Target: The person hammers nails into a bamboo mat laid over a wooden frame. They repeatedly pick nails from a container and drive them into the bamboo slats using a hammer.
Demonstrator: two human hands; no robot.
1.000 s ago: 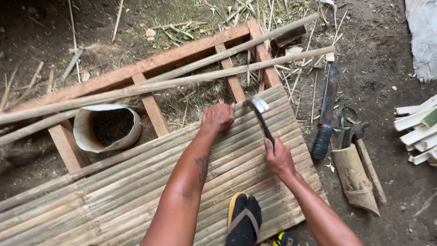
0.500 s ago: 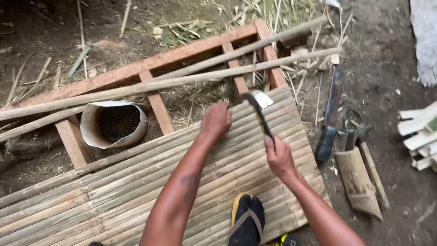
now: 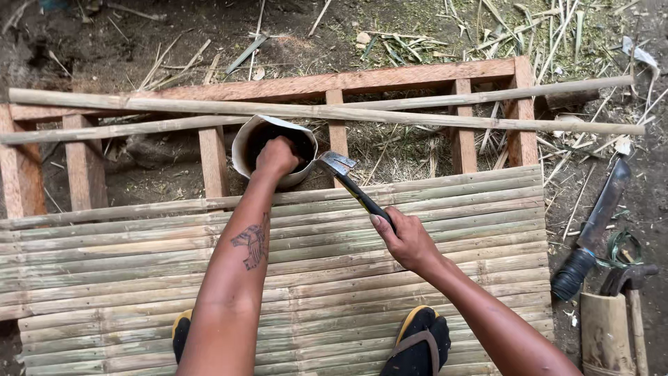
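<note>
Head view: left hand (image 3: 276, 157) clenched inside round container (image 3: 245, 146), contents hidden; right hand (image 3: 408, 241) grasping black-handled hammer (image 3: 353, 188) over slatted bamboo panel (image 3: 452, 230).

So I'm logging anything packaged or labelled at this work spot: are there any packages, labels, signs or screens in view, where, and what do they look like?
No labels, signs or screens in view.
Container: the nearest thing to a package, a round open pot with a pale wall and dark inside, among the frame slats above the bamboo mat; left hand reaches into it.
Bamboo tube: plain tan cylinder, lower right, on the ground.
</note>
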